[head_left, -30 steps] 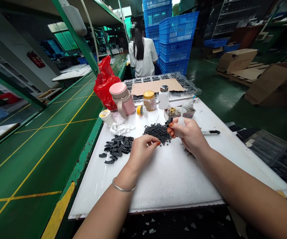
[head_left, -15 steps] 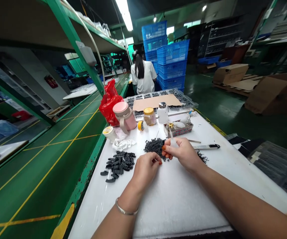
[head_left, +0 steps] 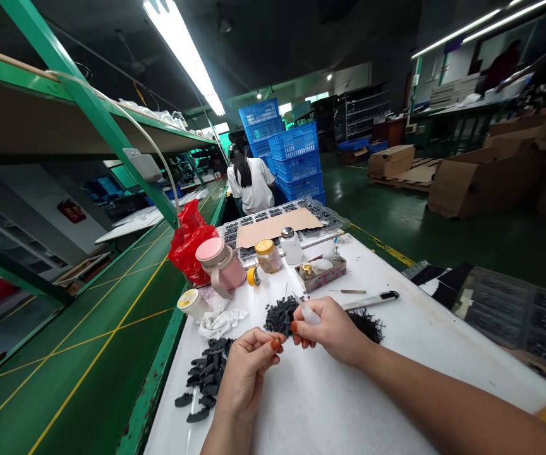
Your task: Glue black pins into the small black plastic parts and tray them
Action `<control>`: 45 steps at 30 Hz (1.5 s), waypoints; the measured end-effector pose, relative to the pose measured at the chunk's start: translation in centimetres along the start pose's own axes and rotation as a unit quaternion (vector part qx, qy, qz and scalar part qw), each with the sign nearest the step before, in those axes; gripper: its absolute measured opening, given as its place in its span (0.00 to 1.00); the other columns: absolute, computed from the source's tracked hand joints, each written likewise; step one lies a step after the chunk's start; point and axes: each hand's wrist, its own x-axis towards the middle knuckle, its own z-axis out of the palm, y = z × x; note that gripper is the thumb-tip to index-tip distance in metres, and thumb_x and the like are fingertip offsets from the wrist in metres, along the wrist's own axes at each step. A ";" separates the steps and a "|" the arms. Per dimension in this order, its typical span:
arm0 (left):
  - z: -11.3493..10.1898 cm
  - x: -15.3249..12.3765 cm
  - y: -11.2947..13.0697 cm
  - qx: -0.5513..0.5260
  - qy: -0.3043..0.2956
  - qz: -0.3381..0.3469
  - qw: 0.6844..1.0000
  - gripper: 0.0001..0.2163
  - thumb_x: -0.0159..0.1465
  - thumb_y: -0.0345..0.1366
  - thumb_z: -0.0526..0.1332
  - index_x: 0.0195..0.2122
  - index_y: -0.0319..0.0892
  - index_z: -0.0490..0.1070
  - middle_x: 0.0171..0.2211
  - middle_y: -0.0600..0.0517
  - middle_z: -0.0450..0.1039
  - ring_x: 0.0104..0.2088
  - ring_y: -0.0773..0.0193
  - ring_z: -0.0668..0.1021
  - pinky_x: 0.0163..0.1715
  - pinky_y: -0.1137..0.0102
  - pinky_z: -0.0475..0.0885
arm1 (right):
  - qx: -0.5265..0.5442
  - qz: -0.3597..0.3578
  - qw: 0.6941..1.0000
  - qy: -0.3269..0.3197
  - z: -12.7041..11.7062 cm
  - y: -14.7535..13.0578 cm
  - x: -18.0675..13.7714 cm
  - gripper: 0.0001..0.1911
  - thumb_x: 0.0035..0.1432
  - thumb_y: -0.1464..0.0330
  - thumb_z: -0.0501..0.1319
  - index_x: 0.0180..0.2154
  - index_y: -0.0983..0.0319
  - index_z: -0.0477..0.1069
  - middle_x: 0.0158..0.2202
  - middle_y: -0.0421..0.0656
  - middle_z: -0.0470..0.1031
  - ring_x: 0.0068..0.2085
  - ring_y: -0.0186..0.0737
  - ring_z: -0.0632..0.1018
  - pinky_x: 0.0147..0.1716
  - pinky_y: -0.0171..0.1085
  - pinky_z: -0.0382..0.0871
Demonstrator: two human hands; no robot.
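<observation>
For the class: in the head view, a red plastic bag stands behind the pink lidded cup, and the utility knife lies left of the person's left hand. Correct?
No. The head view puts the utility knife right of the right hand, not left of the left hand. The red plastic bag behind the pink lidded cup stands as stated.

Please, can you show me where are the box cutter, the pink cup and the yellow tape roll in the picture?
box cutter (head_left: 371, 301): head view, on its handle.
pink cup (head_left: 233, 273): head view, on its body.
yellow tape roll (head_left: 253, 276): head view, on its yellow band.
</observation>
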 end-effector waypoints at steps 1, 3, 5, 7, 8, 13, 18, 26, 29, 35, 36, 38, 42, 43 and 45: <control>-0.1 0.0 0.0 -0.013 -0.008 -0.009 1.000 0.13 0.45 0.34 0.75 0.22 0.36 0.71 0.30 0.48 0.75 0.27 0.70 0.73 0.24 0.80 0.67 | 0.000 0.001 1.000 -0.003 0.1 -0.1 0.0 0.09 0.50 0.66 0.64 0.25 0.65 0.68 0.22 0.41 0.74 0.22 0.31 0.70 0.21 0.30 0.61; -0.3 0.2 0.1 -0.037 -0.021 -0.029 0.999 0.13 0.43 0.33 0.76 0.24 0.37 0.72 0.29 0.49 0.74 0.27 0.71 0.73 0.24 0.81 0.68 | -0.001 0.003 1.000 -0.010 0.2 -0.2 -0.1 0.09 0.50 0.66 0.64 0.25 0.65 0.68 0.22 0.41 0.73 0.22 0.31 0.70 0.21 0.30 0.61; -0.5 0.3 0.0 -0.056 -0.026 -0.044 0.997 0.15 0.42 0.32 0.76 0.29 0.38 0.75 0.28 0.50 0.74 0.26 0.71 0.73 0.24 0.81 0.69 | -0.001 0.005 1.000 -0.016 0.2 -0.3 -0.2 0.11 0.49 0.65 0.65 0.25 0.64 0.68 0.22 0.40 0.73 0.22 0.31 0.70 0.21 0.30 0.61; -0.6 0.4 -0.1 -0.068 -0.028 -0.047 0.996 0.16 0.42 0.33 0.77 0.31 0.37 0.76 0.27 0.50 0.73 0.26 0.71 0.73 0.24 0.81 0.69 | -0.004 0.004 1.000 -0.022 0.2 -0.4 -0.3 0.12 0.50 0.63 0.65 0.25 0.65 0.68 0.22 0.41 0.73 0.22 0.31 0.71 0.22 0.30 0.62; -0.6 0.5 -0.1 -0.073 -0.033 -0.045 0.996 0.15 0.42 0.33 0.77 0.30 0.36 0.76 0.26 0.50 0.73 0.26 0.71 0.73 0.24 0.81 0.69 | -0.009 0.001 1.000 -0.025 0.2 -0.4 -0.4 0.12 0.51 0.63 0.65 0.25 0.65 0.68 0.22 0.41 0.73 0.22 0.31 0.71 0.22 0.31 0.63; -0.5 0.4 -0.4 -0.098 -0.046 -0.045 0.993 0.13 0.43 0.32 0.76 0.27 0.37 0.75 0.28 0.51 0.72 0.28 0.69 0.74 0.25 0.78 0.72 | -0.035 -0.013 0.999 -0.030 0.3 -0.5 -0.8 0.11 0.53 0.63 0.64 0.26 0.65 0.69 0.23 0.42 0.74 0.23 0.32 0.71 0.24 0.32 0.65; -0.4 0.4 -0.6 -0.118 -0.043 -0.055 0.990 0.15 0.41 0.32 0.77 0.27 0.37 0.75 0.29 0.51 0.73 0.28 0.69 0.75 0.25 0.78 0.72 | -0.061 -0.011 0.998 -0.027 0.6 -0.9 -1.2 0.10 0.54 0.65 0.62 0.26 0.64 0.68 0.23 0.41 0.74 0.23 0.31 0.71 0.24 0.32 0.65; -0.4 0.3 -1.0 -0.134 -0.063 -0.078 0.986 0.16 0.41 0.31 0.77 0.28 0.37 0.74 0.27 0.52 0.73 0.26 0.70 0.75 0.25 0.79 0.71 | -0.065 0.038 0.997 -0.021 1.1 -1.2 -1.7 0.06 0.49 0.68 0.63 0.24 0.64 0.69 0.20 0.41 0.73 0.22 0.32 0.70 0.22 0.31 0.64; -0.3 0.4 -1.0 -0.142 -0.065 -0.079 0.985 0.15 0.40 0.30 0.77 0.28 0.37 0.75 0.27 0.52 0.73 0.25 0.71 0.74 0.26 0.80 0.71 | -0.073 0.046 0.996 -0.013 1.1 -1.3 -1.6 0.06 0.48 0.68 0.62 0.23 0.64 0.69 0.20 0.41 0.73 0.21 0.32 0.70 0.21 0.31 0.63; -0.3 0.4 -0.9 -0.141 -0.063 -0.083 0.984 0.16 0.39 0.31 0.77 0.27 0.37 0.75 0.27 0.52 0.73 0.26 0.72 0.74 0.27 0.79 0.72 | -0.081 0.051 0.995 0.002 1.1 -1.3 -1.4 0.06 0.48 0.69 0.61 0.22 0.64 0.69 0.19 0.41 0.73 0.21 0.32 0.70 0.21 0.31 0.63; -0.3 0.4 -1.0 -0.140 -0.063 -0.082 0.985 0.16 0.39 0.31 0.78 0.27 0.37 0.75 0.27 0.53 0.73 0.26 0.72 0.75 0.27 0.79 0.72 | -0.082 0.052 0.995 0.002 1.1 -1.2 -1.4 0.06 0.48 0.69 0.61 0.22 0.64 0.69 0.19 0.41 0.73 0.21 0.32 0.70 0.21 0.31 0.63; -0.3 0.4 -1.0 -0.139 -0.062 -0.082 0.985 0.16 0.39 0.31 0.78 0.27 0.37 0.75 0.28 0.53 0.74 0.27 0.71 0.75 0.27 0.79 0.72 | -0.084 0.052 0.995 0.000 1.1 -1.1 -1.4 0.06 0.48 0.69 0.62 0.22 0.64 0.69 0.20 0.41 0.73 0.21 0.32 0.70 0.21 0.31 0.63; -0.2 0.4 -1.0 -0.146 -0.059 -0.080 0.984 0.15 0.39 0.30 0.77 0.27 0.37 0.75 0.29 0.52 0.74 0.27 0.71 0.75 0.27 0.79 0.73 | -0.084 0.056 0.995 0.007 1.1 -1.0 -1.5 0.06 0.47 0.69 0.62 0.22 0.64 0.69 0.19 0.41 0.73 0.21 0.32 0.70 0.21 0.31 0.63; -0.2 0.4 -0.9 -0.147 -0.058 -0.079 0.984 0.15 0.39 0.30 0.77 0.27 0.37 0.75 0.29 0.52 0.74 0.27 0.71 0.75 0.27 0.79 0.72 | -0.084 0.056 0.995 0.008 1.1 -1.0 -1.5 0.06 0.47 0.69 0.62 0.22 0.64 0.69 0.19 0.41 0.72 0.21 0.32 0.69 0.21 0.31 0.63; -0.2 0.4 -0.9 -0.149 -0.057 -0.075 0.984 0.14 0.40 0.29 0.77 0.26 0.37 0.76 0.30 0.52 0.74 0.27 0.71 0.75 0.26 0.79 0.72 | -0.086 0.057 0.995 0.009 1.1 -1.0 -1.5 0.06 0.47 0.69 0.62 0.22 0.64 0.69 0.19 0.41 0.72 0.21 0.32 0.69 0.21 0.31 0.62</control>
